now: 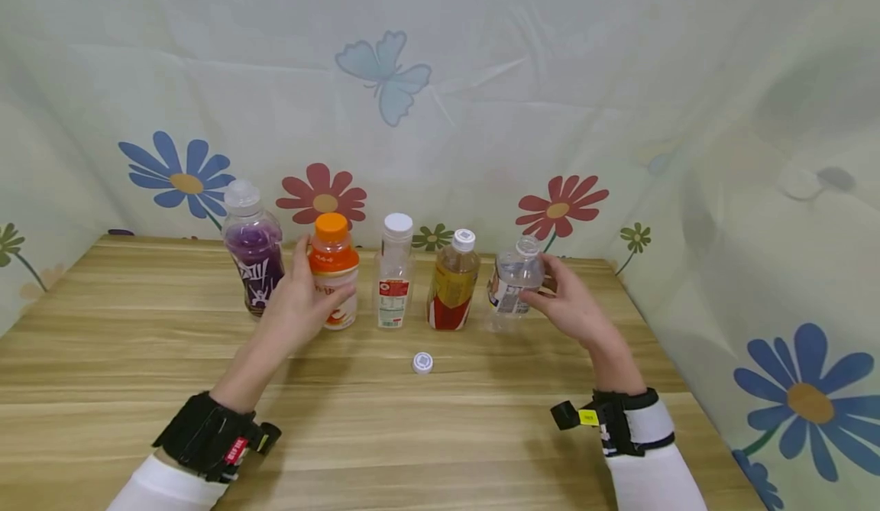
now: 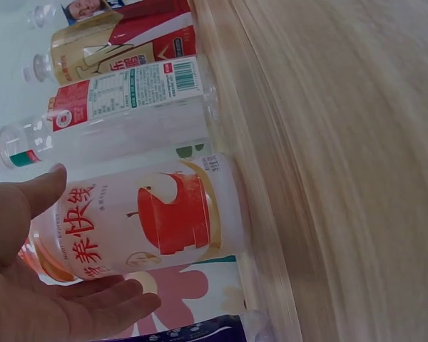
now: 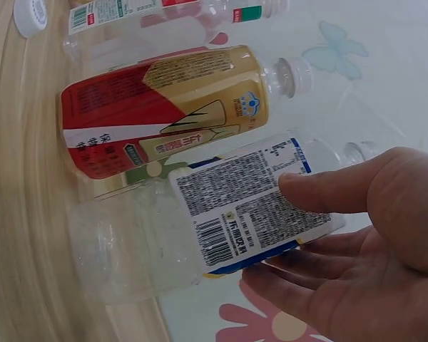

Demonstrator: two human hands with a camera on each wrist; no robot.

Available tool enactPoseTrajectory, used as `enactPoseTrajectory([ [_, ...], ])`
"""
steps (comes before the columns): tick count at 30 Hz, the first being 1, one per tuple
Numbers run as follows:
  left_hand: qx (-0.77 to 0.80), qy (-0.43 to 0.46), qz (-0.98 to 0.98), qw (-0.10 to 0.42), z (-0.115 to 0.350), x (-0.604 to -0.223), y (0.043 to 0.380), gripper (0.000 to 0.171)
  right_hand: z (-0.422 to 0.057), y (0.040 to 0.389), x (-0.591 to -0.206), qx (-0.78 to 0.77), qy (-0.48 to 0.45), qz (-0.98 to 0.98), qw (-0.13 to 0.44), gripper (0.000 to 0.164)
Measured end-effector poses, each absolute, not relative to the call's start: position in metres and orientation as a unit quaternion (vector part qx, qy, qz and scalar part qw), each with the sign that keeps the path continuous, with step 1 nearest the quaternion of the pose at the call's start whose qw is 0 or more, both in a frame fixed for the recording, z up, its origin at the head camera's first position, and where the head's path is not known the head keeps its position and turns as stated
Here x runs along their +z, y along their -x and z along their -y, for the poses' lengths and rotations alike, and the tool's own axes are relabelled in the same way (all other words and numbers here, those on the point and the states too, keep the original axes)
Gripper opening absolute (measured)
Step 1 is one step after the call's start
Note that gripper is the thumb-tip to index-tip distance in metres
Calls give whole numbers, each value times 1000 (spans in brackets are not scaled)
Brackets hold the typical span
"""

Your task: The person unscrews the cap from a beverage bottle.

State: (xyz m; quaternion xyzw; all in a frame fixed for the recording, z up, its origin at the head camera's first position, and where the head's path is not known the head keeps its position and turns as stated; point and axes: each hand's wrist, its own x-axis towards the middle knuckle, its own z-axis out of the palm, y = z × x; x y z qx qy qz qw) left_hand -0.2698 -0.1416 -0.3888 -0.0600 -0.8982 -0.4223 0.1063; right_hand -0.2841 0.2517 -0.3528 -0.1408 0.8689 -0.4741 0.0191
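In the head view my left hand point(image 1: 298, 302) is at a white-labelled drink bottle point(image 1: 344, 282) with an orange cap. Its thumb and loosely extended fingers stand either side of the bottle in the left wrist view, the fingers partly behind it. My right hand point(image 1: 567, 305) holds a clear, uncapped plastic bottle point(image 1: 509, 276) at the right end of the row. The thumb point(image 3: 321, 187) lies on its printed label, and the other fingers reach behind. A loose white bottle cap point(image 1: 422, 363) lies on the table in front of the row.
A purple-labelled bottle point(image 1: 254, 255) stands left of my left hand. Between my hands are a slim clear bottle point(image 1: 395, 270) with a white cap and a gold-and-red bottle point(image 1: 454, 282). The wooden table point(image 1: 412, 450) meets a flowered curtain point(image 1: 481, 144) behind.
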Motion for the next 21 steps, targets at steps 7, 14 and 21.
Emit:
enactPoseTrajectory([
  [7,-415,81,900,104,145,-391,271,95,-253,288,-360,-489,127,-863,19,74],
  [14,-411,96,901,102,146,-391,270,89,-254,291,-363,-489,124,-863,20,74],
  [21,-415,96,899,100,147,-391,269,88,-255,291,-363,-488,127,-863,20,74],
])
